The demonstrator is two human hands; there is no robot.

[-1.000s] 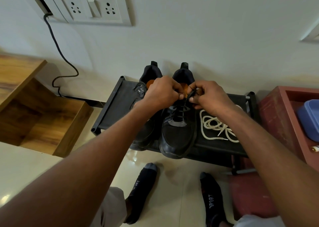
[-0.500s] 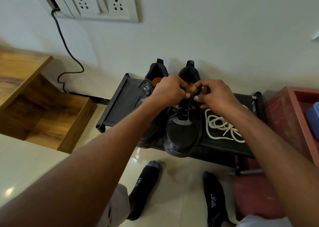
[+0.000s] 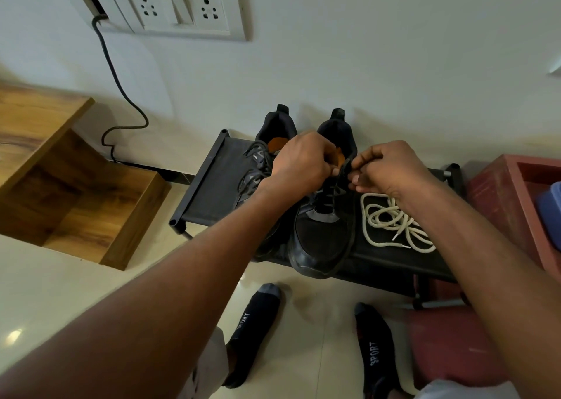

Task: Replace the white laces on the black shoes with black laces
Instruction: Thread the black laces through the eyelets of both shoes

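Two black shoes stand side by side on a low black rack [image 3: 209,192], toes toward me. The right shoe [image 3: 321,240] has a black lace [image 3: 329,193] threaded through its eyelets. Over its tongue, my left hand [image 3: 300,165] and my right hand [image 3: 385,165] both pinch the upper ends of that black lace, fingers nearly touching. The left shoe [image 3: 261,168] sits partly behind my left forearm and shows dark laces. A loose bundle of white laces [image 3: 391,219] lies on the rack just right of the right shoe, below my right wrist.
A wooden step unit [image 3: 60,186] stands at the left. A red crate [image 3: 516,210] with a blue container [image 3: 551,213] is at the right. A black cable [image 3: 121,95] hangs from the wall socket [image 3: 179,7]. My socked feet [image 3: 255,332] rest on the tiled floor.
The view has drifted slightly, so the rack and shoes sit a little further right. Both hands stay at the top of the right shoe, working the black lace with small finger shifts.
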